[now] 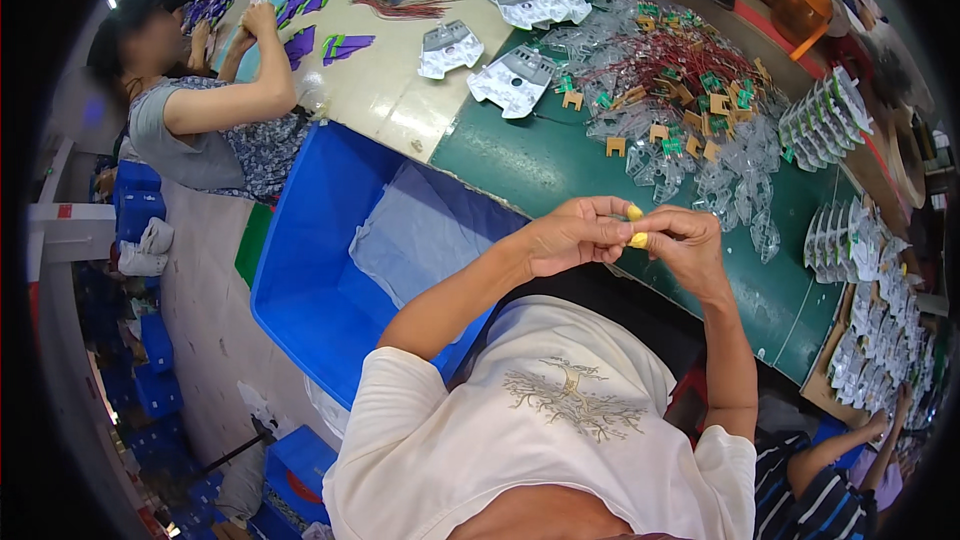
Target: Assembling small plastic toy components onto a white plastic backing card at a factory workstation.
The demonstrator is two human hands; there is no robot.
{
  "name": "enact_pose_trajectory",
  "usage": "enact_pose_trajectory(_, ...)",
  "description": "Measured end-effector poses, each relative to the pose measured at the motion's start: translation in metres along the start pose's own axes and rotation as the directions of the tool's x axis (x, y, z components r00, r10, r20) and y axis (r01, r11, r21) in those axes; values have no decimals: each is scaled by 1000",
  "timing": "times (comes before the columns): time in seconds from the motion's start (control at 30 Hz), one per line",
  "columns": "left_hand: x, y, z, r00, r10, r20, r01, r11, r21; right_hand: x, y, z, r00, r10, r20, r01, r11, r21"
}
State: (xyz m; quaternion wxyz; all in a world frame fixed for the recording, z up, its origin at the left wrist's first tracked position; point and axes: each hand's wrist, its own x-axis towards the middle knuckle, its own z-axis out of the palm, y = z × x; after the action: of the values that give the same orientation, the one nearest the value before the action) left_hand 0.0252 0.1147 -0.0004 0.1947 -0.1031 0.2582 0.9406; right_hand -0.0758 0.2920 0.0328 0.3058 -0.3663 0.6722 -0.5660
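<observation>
My left hand (pixel 572 239) and my right hand (pixel 688 242) meet in front of my chest, above the near edge of the green table mat (pixel 520 165). Both are closed, thumbs and fingertips pinched together. Bright yellow bits (pixel 639 239) show at the fingertips; they look like finger cots, but I cannot tell whether they are worn or held. Anything else in the pinch is hidden. Beyond my hands lies a heap of clear plastic parts (pixel 655 165), mixed with red wires (pixel 670 60), green circuit boards and tan clips (pixel 718 104).
Grey-white molded shells (pixel 513 80) lie at the far side. A blue bin (pixel 315 230) with a pale liner stands left of me. Racked clear-and-white parts (pixel 825 120) line the right edge. A co-worker (pixel 215 100) handles purple pieces (pixel 345 47) at left; another person's arm (pixel 840 450) shows lower right.
</observation>
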Motion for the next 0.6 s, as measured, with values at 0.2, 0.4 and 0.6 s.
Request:
enact_pose_trajectory(0.2, -7, 55, -26, 865, 500, -47, -245, 502, 829, -6, 5, -10, 980, 46, -192, -44, 999, 19)
enact_pose_trajectory(0.4, -12, 128, -109, 547, 696, 465, 325, -689, 647, -19, 7, -16, 962, 138, -234, -111, 986, 126)
enact_pose_trajectory(0.6, -24, 73, -70, 483, 616, 623, 276, -782, 559, -37, 4, -31, 935, 155, -319, -159, 987, 13)
